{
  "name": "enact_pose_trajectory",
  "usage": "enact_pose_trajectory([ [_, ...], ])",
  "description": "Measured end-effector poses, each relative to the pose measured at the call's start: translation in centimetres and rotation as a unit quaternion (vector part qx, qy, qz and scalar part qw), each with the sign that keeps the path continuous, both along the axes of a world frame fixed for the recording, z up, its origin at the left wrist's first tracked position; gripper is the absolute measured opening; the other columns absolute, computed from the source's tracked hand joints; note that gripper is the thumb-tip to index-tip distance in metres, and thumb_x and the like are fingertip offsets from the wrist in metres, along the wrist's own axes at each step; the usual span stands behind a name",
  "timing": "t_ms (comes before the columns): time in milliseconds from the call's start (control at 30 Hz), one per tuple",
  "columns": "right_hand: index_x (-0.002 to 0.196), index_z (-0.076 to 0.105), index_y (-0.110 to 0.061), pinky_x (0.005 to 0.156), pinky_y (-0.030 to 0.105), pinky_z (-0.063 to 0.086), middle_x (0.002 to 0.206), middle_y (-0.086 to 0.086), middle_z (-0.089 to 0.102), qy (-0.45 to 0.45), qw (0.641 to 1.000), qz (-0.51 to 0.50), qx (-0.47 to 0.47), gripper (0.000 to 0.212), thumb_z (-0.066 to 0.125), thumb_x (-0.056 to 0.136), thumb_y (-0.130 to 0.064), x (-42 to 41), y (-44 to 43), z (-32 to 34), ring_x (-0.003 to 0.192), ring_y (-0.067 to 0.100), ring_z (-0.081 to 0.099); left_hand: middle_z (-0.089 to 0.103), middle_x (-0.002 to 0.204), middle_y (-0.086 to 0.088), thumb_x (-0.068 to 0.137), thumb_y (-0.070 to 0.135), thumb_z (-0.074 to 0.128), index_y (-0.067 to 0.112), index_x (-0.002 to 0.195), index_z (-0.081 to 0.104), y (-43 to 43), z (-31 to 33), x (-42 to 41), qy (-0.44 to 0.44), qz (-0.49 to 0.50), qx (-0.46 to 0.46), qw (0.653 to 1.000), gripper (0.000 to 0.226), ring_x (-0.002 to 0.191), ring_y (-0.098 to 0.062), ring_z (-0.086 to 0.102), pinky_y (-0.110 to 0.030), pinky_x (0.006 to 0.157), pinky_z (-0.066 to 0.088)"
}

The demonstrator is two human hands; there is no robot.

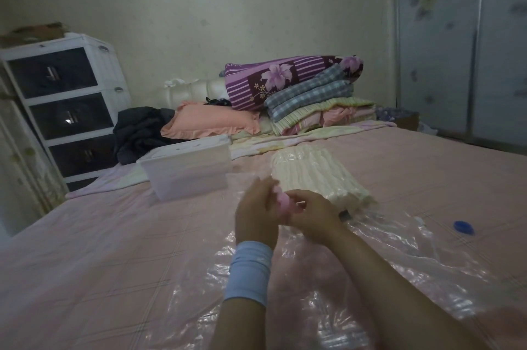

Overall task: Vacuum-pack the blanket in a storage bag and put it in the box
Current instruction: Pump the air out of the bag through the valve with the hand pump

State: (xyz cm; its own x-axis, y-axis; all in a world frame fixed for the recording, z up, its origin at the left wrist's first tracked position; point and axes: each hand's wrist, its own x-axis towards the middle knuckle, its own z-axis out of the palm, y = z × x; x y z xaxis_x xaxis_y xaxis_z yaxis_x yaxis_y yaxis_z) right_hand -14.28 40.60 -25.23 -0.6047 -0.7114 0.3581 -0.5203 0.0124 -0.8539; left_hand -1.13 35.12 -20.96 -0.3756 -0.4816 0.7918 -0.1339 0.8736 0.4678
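Cream blanket point(316, 178), folded, lying on the pink bed point(99, 249), its near end meeting a crumpled clear storage bag point(385, 269) spread flat towards the camera. Inside the bag or only resting on it: impossible to tell. Just in front of the blanket's near left corner, left hand point(256, 207) and right hand point(310, 214) brought together, fingers of both curled round a small pink thing point(278, 201) pinched between them; a light blue wristband point(248, 272) on the left wrist. Left of the blanket, near but apart, a white plastic box point(188, 169) with its lid on. Right of the blanket's near end, a blue cap point(464, 227) at the bag's far edge. Behind the blanket, a pile of folded bedding point(308, 98) and a peach pillow point(211, 121) — far to its left, a white drawer unit point(65, 104).
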Motion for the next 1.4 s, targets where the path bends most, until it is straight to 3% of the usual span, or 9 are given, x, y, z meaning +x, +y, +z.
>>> enact_pose_trajectory([
  [100,0.116,0.070,-0.037,0.077,0.024,0.052,0.103,-0.016,0.070,0.012,1.000,-0.001,0.004,0.071,0.082,0.051,-0.063,0.1,-0.1,-0.1,0.090,0.002,0.065,0.068,0.084,0.003,0.094,0.020,0.053,0.019,0.092,0.067,-0.4,0.2,0.2,-0.094,0.008,0.027,0.995,0.014,0.075,-0.016,0.062,-0.038,0.073,0.054],
  [233,0.113,0.068,-0.040,0.075,0.023,0.050,0.103,-0.017,0.068,0.001,1.000,-0.008,0.005,0.057,0.093,0.062,-0.042,0.0,-0.1,0.1,0.091,0.002,0.063,0.070,0.085,0.001,0.096,0.016,0.053,0.014,0.101,0.069,-0.5,3.8,1.8,0.067,0.074,-0.094,0.991,0.016,0.073,-0.014,0.064,-0.033,0.070,0.058],
  [400,0.108,0.068,-0.043,0.082,0.028,0.054,0.096,-0.019,0.068,-0.002,1.000,-0.001,0.009,0.055,0.094,0.060,-0.038,0.2,0.0,0.2,0.089,0.003,0.063,0.071,0.109,-0.005,0.097,0.015,0.056,0.009,0.111,0.068,-0.6,5.3,2.5,0.215,0.120,-0.127,0.961,0.019,0.107,-0.020,0.066,-0.033,0.091,0.054],
  [500,0.113,0.069,-0.039,0.082,0.030,0.054,0.099,-0.017,0.068,0.002,1.000,-0.001,0.007,0.058,0.093,0.060,-0.042,0.2,-0.1,0.1,0.091,0.006,0.064,0.068,0.101,0.008,0.095,0.012,0.057,0.016,0.108,0.069,-0.2,2.7,1.0,0.149,0.081,-0.077,0.983,0.018,0.091,-0.011,0.067,-0.031,0.083,0.058],
  [633,0.106,0.072,-0.040,0.081,0.030,0.056,0.096,-0.017,0.071,0.011,1.000,0.000,0.003,0.062,0.077,0.050,-0.065,0.2,0.0,0.0,0.087,0.003,0.066,0.069,0.084,0.007,0.094,0.021,0.054,0.023,0.094,0.069,-0.2,0.2,0.0,-0.095,0.015,0.053,0.994,0.015,0.073,-0.014,0.063,-0.035,0.073,0.055],
  [867,0.109,0.071,-0.043,0.081,0.027,0.054,0.099,-0.018,0.070,-0.002,1.000,-0.004,0.003,0.055,0.093,0.060,-0.043,-0.3,0.1,0.1,0.089,0.002,0.065,0.071,0.090,0.001,0.095,0.016,0.058,0.013,0.105,0.069,0.2,6.1,2.6,0.143,0.111,-0.138,0.974,0.015,0.076,-0.010,0.064,-0.020,0.071,0.053],
  [1000,0.110,0.069,-0.043,0.081,0.027,0.054,0.099,-0.017,0.069,0.001,1.000,0.003,0.008,0.056,0.094,0.060,-0.043,-0.3,0.4,-0.1,0.090,0.002,0.064,0.072,0.105,-0.002,0.097,0.017,0.059,0.013,0.109,0.069,-0.1,6.4,2.8,0.214,0.129,-0.174,0.953,0.016,0.100,-0.015,0.068,-0.030,0.084,0.056],
  [1233,0.110,0.070,-0.041,0.083,0.035,0.058,0.100,-0.017,0.073,0.017,1.000,0.006,0.003,0.058,0.075,0.059,-0.069,-0.2,0.4,-0.2,0.091,0.004,0.067,0.066,0.087,0.002,0.093,0.019,0.052,0.025,0.096,0.064,0.5,0.3,-0.5,-0.070,0.055,0.012,0.996,0.014,0.073,-0.018,0.062,-0.039,0.069,0.056],
  [1400,0.114,0.069,-0.040,0.081,0.028,0.054,0.101,-0.018,0.071,0.004,1.000,-0.005,0.003,0.058,0.089,0.061,-0.049,-0.4,0.7,-0.1,0.092,0.002,0.065,0.068,0.084,0.002,0.097,0.018,0.052,0.018,0.097,0.067,0.9,3.6,1.0,0.054,0.072,-0.088,0.992,0.014,0.074,-0.016,0.065,-0.036,0.066,0.057],
])
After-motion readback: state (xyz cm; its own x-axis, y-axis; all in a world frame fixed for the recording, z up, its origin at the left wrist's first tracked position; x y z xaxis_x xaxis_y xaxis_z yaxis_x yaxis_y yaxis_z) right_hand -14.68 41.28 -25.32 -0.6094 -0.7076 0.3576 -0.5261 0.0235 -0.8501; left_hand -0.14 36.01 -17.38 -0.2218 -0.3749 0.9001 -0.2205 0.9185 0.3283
